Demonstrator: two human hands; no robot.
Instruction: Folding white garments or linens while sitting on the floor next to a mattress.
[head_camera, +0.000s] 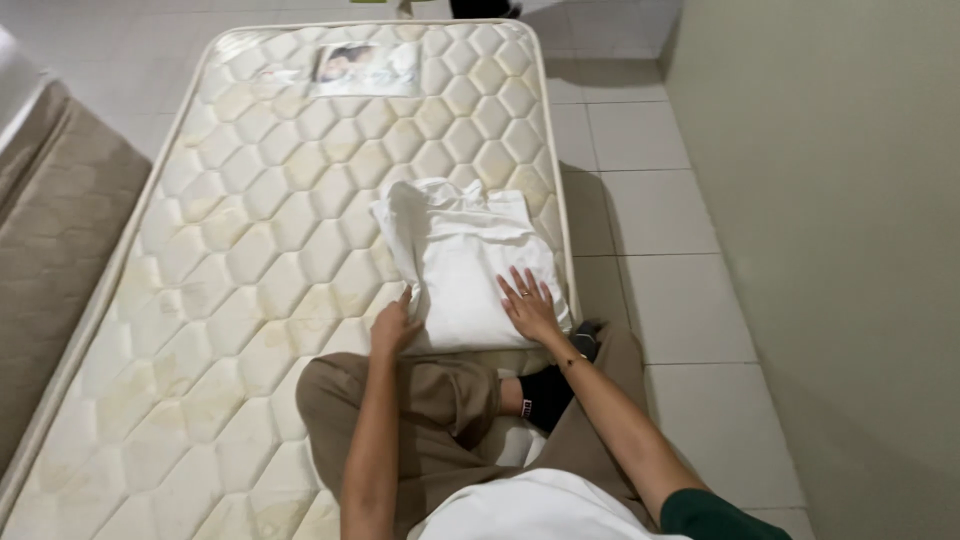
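Observation:
A white cloth (462, 262), partly folded into a rectangle, lies on the right side of a quilted cream mattress (250, 260). My right hand (528, 308) rests flat on the cloth's near right corner, fingers spread, a ring on one finger. My left hand (396, 324) grips the cloth's near left edge, with the fingers curled under it. I sit cross-legged on the mattress in tan trousers and black socks, just behind the cloth.
A printed label (365, 68) sits near the mattress's far end. White floor tiles (660, 300) run along the right, bounded by a pale green wall (840, 220). A brown mattress or bed (50, 230) lies to the left.

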